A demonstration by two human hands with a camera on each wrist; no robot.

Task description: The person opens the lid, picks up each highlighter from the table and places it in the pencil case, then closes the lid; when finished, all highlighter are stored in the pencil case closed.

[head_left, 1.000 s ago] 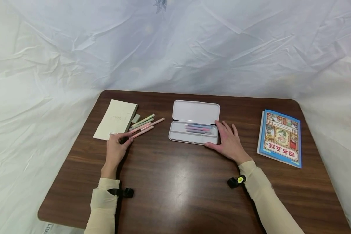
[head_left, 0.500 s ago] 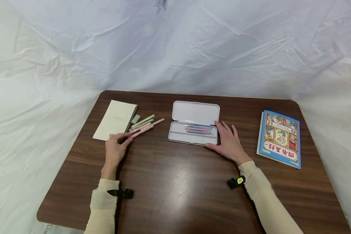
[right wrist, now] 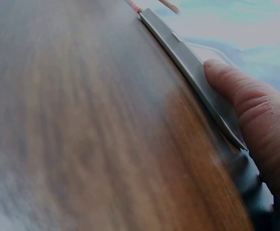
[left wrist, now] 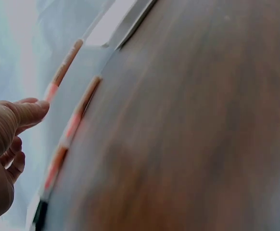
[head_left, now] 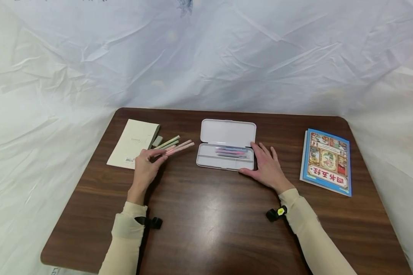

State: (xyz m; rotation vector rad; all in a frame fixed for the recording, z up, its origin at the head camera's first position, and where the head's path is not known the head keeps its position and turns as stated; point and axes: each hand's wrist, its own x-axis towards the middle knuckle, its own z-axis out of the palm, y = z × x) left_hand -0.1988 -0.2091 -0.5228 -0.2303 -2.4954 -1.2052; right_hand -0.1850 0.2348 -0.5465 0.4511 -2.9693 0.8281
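My left hand [head_left: 145, 168]: pinching 2 slim pink pens [head_left: 179, 148].
My right hand [head_left: 266, 167]: flat, fingers straight, against open white plastic pencil case [head_left: 227, 149].

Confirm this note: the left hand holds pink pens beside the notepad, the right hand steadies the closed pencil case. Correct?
Not quite. The pencil case is open, not closed: the head view shows its lid raised and pens inside. The rest holds: left hand holds pink pens beside the notepad, right hand steadies the case.

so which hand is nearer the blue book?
Right. The right hand rests against the pencil case, just left of the book. The left hand holds pink pens on the table's far side.
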